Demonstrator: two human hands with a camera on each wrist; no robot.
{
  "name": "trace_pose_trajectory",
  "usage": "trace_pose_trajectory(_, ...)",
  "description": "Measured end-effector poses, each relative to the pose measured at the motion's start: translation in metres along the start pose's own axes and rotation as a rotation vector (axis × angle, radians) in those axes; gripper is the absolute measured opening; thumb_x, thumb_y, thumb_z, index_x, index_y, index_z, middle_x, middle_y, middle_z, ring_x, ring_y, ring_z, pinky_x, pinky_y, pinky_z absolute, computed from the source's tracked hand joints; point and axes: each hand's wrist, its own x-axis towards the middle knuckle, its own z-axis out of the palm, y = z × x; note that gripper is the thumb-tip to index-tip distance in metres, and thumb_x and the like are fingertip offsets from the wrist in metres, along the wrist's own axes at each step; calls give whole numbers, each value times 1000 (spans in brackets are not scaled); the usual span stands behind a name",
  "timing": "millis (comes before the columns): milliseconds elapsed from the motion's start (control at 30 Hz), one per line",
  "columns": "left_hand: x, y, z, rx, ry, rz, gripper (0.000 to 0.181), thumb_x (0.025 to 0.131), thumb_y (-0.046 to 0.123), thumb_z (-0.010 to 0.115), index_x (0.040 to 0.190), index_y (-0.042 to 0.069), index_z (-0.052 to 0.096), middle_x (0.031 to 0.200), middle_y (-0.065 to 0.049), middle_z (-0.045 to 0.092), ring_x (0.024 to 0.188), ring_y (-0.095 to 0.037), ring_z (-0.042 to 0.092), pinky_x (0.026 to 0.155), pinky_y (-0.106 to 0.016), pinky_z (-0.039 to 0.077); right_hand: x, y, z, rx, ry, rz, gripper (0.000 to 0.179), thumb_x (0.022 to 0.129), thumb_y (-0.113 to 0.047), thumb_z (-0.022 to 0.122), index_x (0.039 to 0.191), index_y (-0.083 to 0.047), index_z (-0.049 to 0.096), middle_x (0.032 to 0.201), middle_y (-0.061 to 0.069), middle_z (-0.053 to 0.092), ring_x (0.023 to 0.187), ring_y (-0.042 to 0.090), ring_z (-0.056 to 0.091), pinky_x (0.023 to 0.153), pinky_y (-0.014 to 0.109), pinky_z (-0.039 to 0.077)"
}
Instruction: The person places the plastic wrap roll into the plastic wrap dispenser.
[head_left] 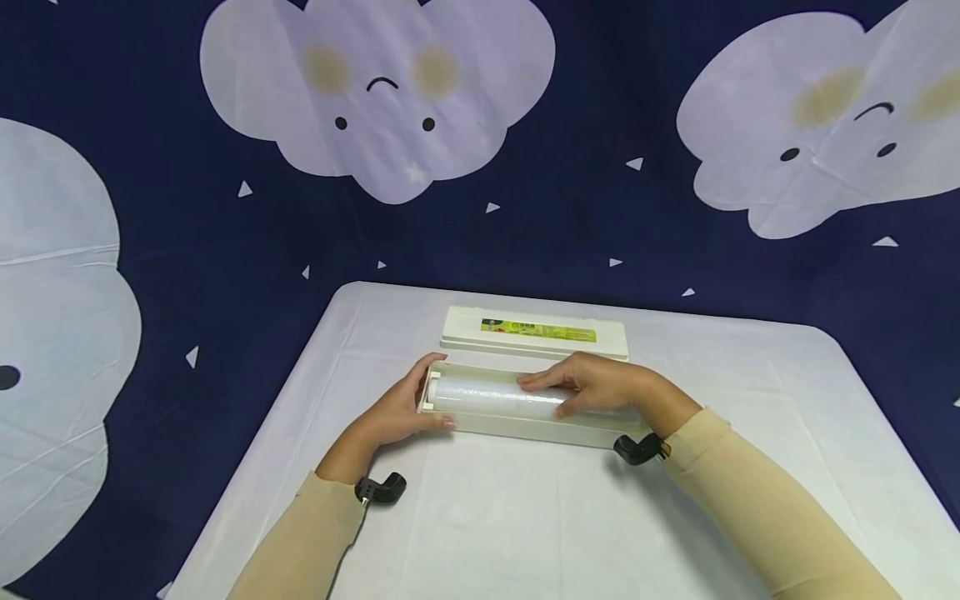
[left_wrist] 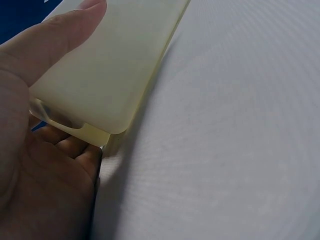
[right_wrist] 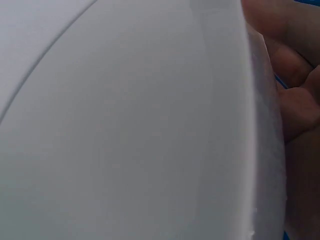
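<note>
A long cream-white dispenser box (head_left: pixel 525 427) lies lidless on the table, with a roll of clear plastic wrap (head_left: pixel 480 396) inside it. My left hand (head_left: pixel 397 410) grips the box's left end, thumb along the front wall and fingers round the end and back. In the left wrist view the thumb presses the pale front wall, and the fingers curl behind the notched end. From above, my right hand (head_left: pixel 600 385) holds the roll toward its right part, thumb on the near side, fingers on the far side. The box's wall fills most of the right wrist view.
Just behind the box lies its white lid (head_left: pixel 459 327) with a green-and-yellow label (head_left: pixel 538 330). A white cloth covers the table (head_left: pixel 480 525). Beyond the table hangs a dark blue cloth (head_left: pixel 450 233) with cloud prints. Black wrist cameras (head_left: pixel 382 489) sit at both sleeves.
</note>
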Motion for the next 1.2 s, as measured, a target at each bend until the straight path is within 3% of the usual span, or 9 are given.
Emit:
trace_pose_trajectory(700,0,2,0,12,6,-17,112,75,19,99,163,23,29,143,-11,55,122,-28,57,111,-51,38,-2,0,3,-24,10,28,63,92,1,80,150,-13,60,158,-5,48,146,19,41,116,31,37)
trace_pose_trajectory(1200,0,2,2,23,17,-16,113,75,20,99,163,20,29,145,-9,55,125,-28,58,112,-52,38,-19,5,0,-127,93,21,58,94,-9,82,148,-15,63,152,-13,54,142,15,48,113,34,42)
